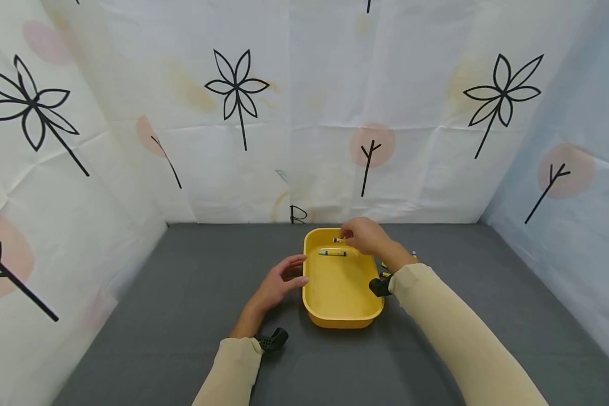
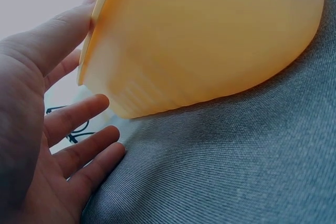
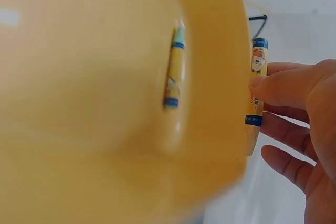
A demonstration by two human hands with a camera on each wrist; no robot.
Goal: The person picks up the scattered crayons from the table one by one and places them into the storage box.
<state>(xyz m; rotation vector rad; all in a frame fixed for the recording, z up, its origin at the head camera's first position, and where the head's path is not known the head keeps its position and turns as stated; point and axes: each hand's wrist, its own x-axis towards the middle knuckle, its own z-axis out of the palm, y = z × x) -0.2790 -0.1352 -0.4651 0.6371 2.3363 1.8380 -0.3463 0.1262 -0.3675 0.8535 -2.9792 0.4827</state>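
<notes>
A yellow plastic tub [image 1: 335, 293] stands on the dark table. On its floor, toward the far end, lies a crayon [image 1: 332, 253] with a yellow wrapper, blue bands and a pale green tip [image 3: 179, 34]. My right hand [image 1: 365, 235] is over the tub's far right corner and pinches another yellow-wrapped crayon [image 3: 257, 82] between thumb and fingers. At the tub's left side is my left hand [image 1: 279, 282], its fingers spread and fairly straight. Its thumb [image 2: 63, 35] touches the rim, while the lower fingers [image 2: 86, 148] stay apart from the wall.
More crayons [image 1: 385, 274] lie on the table right of the tub, partly hidden by my right forearm. One crayon end [image 1: 414, 254] shows beyond that forearm. Printed white cloth [image 1: 314, 113] hangs behind the dark grey table [image 1: 208, 270] and at both sides.
</notes>
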